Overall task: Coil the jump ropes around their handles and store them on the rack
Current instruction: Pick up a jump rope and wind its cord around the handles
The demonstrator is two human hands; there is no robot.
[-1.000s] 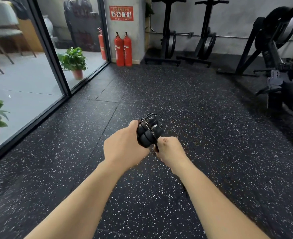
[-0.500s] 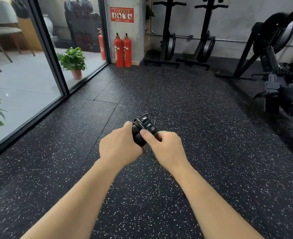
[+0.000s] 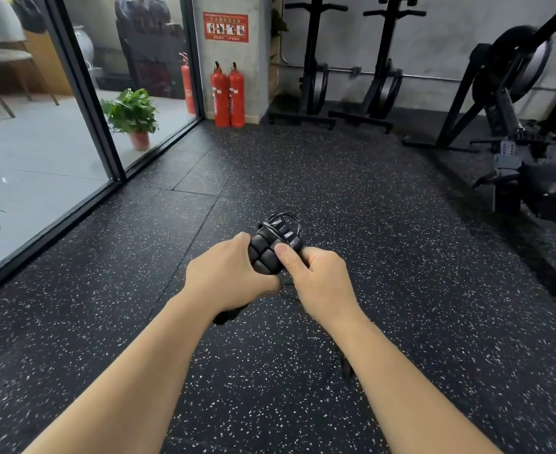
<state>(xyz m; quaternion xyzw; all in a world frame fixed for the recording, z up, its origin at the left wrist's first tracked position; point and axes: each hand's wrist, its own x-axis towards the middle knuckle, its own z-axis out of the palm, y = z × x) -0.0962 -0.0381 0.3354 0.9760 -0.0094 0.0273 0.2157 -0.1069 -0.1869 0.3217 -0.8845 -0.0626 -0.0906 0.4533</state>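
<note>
Jump rope handles (image 3: 271, 249), bundled with cord looped on top, sit gripped between both hands: left hand (image 3: 227, 276) wraps them, right hand (image 3: 319, 280) pinches with thumb. Coiling looks nearly finished; racking remains, fire extinguishers (image 3: 227, 96) far beyond.

Black jump rope handles (image 3: 271, 249), ribbed foam, sitting bundled side by side, thin cord (image 3: 286, 221) looping over their top ends.

Left hand (image 3: 227, 273) gripping black jump rope handles (image 3: 268, 253), right hand (image 3: 319, 276) pinching them, speckled floor (image 3: 401, 257)
</note>
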